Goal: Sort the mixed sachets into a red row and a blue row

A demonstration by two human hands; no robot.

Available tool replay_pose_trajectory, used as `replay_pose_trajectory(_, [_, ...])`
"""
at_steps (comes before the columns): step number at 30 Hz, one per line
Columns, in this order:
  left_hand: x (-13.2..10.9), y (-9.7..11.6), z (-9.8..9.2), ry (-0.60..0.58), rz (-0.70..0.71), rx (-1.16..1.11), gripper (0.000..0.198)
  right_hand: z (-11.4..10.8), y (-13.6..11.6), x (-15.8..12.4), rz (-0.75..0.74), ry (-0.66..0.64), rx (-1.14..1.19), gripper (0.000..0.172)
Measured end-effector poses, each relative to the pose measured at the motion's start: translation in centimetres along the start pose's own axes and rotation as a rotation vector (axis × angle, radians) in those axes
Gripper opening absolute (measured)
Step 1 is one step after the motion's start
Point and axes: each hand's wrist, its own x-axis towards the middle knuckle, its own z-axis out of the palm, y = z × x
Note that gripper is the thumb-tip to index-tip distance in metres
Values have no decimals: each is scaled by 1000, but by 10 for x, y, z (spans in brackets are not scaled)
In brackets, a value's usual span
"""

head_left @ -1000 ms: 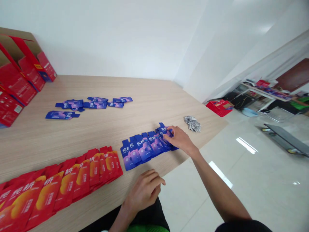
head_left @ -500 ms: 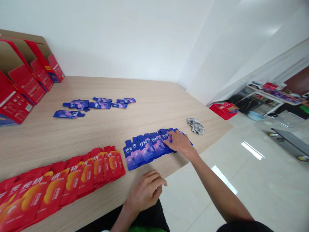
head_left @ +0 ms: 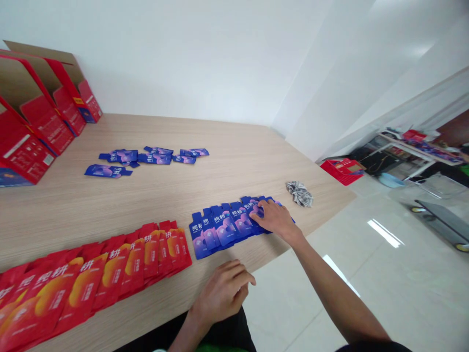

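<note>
The right hand point(head_left: 274, 217) lies on the right part of a row of blue packets point(head_left: 224, 227). Its fingers are bent and a little spread, and the thumb is apart from the index finger by a narrow gap. The hand touches the packets, but I cannot tell if it pinches one of them.

The left hand point(head_left: 225, 288) is loosely curled and half open, the thumb near to the index finger. It is at the front edge of the bench point(head_left: 157, 195), near the blue row; whether it touches the wood, I cannot tell.

The blue packets overlap one another, flat, along this front edge. Just beside them, to the left, lies a longer row of red packets point(head_left: 113, 274), which also overlap. Farther back there is a smaller blue group point(head_left: 124, 156).

At the back left stand red boxes point(head_left: 46, 117) with brown inner walls. They are open, but their bottoms are hidden, so the contents I cannot tell. On the floor, beyond the bench, a red container point(head_left: 331, 172) holds red and brown pieces, too small to identify. Near it is a light blue basin point(head_left: 391, 180).
</note>
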Motion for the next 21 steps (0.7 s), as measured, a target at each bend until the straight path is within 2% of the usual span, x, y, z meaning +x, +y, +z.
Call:
replay_pose_trajectory(5, [1,0,-1,-7,-4,-5,26,0,2,2,0,2,7,52])
replay_pose_trajectory(12, [0,0,0,1,7,-7,27,-1,-1,1,-15,27,-2,40])
replay_pose_trajectory(21, [0,0,0,10,11,-1,25,-6,1,-23,-7,20,-7,37])
